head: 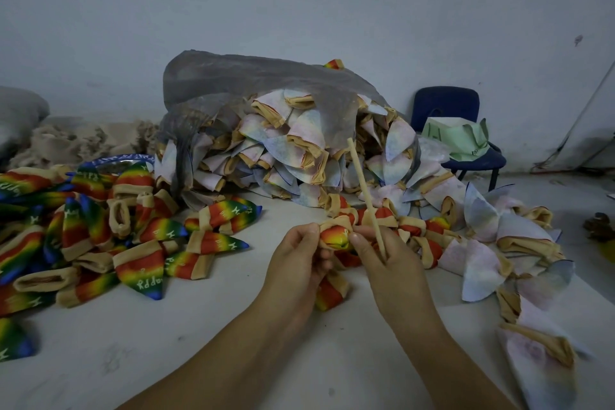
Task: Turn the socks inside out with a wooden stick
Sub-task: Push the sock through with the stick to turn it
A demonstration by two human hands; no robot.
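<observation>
While both hands work at one rainbow sock [334, 236], the turning looks about half done: a bright orange-yellow bulge pokes out from a crumpled tan cuff held right between the two thumbs. The left hand [296, 256] has its fingers curled, thumb and forefinger pinching the cuff on its side. The right hand [392, 263] presses its thumb against the other side of the sock while its curled fingers clasp the wooden stick [366, 196], which rises slanting up and away from the knuckles; its lower end is hidden behind the fingers, so I cannot tell whether the tip is inside the sock.

My guess is that the next move calls for peeling the cuff back over the bulge, or pushing the stick into the toe to drive out the point, with the left fingers holding the cuff fast. The fabric looks soft and stretchy, bunched where it is gripped. A red and tan piece lies just below the left fingers; whether it belongs to the same sock is unclear.

Left of the fingers lies a heap of finished rainbow socks [100, 226]. Beyond the fingertips and to their right, pale inside-out socks [299, 150] spill from a grey plastic bag [233, 83].
</observation>
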